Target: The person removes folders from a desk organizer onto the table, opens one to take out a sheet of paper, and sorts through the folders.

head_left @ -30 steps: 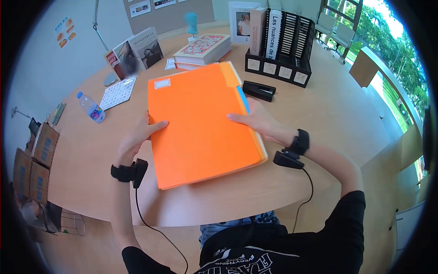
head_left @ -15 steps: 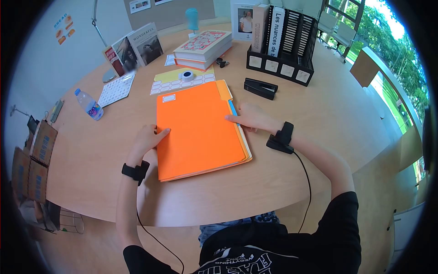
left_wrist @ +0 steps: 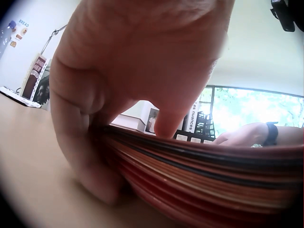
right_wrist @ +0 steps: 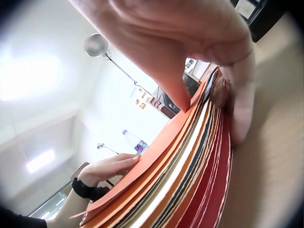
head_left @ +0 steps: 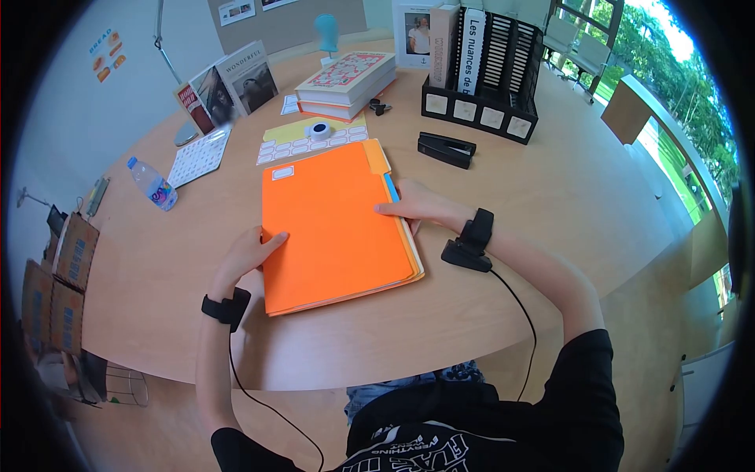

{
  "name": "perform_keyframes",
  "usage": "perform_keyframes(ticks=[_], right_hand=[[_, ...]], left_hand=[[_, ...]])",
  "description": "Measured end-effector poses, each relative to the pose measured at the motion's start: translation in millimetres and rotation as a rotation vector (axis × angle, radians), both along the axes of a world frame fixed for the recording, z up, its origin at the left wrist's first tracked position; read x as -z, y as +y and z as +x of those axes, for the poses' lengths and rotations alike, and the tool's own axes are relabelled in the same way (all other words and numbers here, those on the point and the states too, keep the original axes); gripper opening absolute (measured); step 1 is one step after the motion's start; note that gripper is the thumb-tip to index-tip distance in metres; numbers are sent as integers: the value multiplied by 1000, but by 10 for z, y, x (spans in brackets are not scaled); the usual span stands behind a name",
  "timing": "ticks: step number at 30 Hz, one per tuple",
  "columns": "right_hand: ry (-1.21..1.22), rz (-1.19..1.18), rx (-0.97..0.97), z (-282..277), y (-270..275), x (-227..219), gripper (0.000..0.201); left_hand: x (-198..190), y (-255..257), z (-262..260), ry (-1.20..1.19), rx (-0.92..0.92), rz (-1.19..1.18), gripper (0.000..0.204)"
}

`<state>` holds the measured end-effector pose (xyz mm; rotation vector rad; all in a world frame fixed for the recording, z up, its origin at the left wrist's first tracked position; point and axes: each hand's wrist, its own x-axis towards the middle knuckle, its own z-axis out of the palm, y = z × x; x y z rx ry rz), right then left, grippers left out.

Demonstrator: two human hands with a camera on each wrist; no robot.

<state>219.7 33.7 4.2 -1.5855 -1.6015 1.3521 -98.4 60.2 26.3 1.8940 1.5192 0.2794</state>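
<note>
A stack of file folders (head_left: 338, 236), orange on top with a small white label near its upper left corner, lies low over the desk in the head view. My left hand (head_left: 250, 253) grips its left edge, thumb on the top cover. On the opposite edge my right hand (head_left: 429, 203) holds the stack near the tabs, thumb on top. In the right wrist view fingers (right_wrist: 242, 111) run down the layered edges, which show orange, white, dark and red. The left wrist view has fingers (left_wrist: 95, 175) against the stack's side, close to the tabletop.
Beyond the stack lie a label sheet (head_left: 303, 148) with a white tape roll (head_left: 319, 131), thick books (head_left: 346, 82) and a black stapler (head_left: 447, 149). A black file rack (head_left: 480, 114) stands at the back right. A water bottle (head_left: 153, 185) and a white keyboard-like sheet (head_left: 199, 157) are at left.
Both hands have lowered the folder stack towards the desk and drawn it nearer the body, uncovering the label sheet and tape roll. Over the last half second it shifted slightly left.
</note>
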Motion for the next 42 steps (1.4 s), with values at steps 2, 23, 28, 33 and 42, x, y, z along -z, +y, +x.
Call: perform_keyframes(ticks=[2, 23, 28, 33, 42], right_hand=[[6, -24, 6, -83, 0, -7, 50], [377, -116, -536, -991, 401, 195, 49], [-204, 283, -220, -595, 248, -17, 37], [-940, 544, 253, 199, 379, 63, 39], [-1183, 572, 424, 968, 630, 270, 39]], left_hand=[[7, 17, -101, 30, -1, -9, 53], [28, 165, -1515, 253, -214, -79, 62], [2, 132, -1436, 278, -226, -91, 64], [2, 139, -1437, 280, -237, -106, 66], [-8, 125, -1423, 287, -234, -102, 66]])
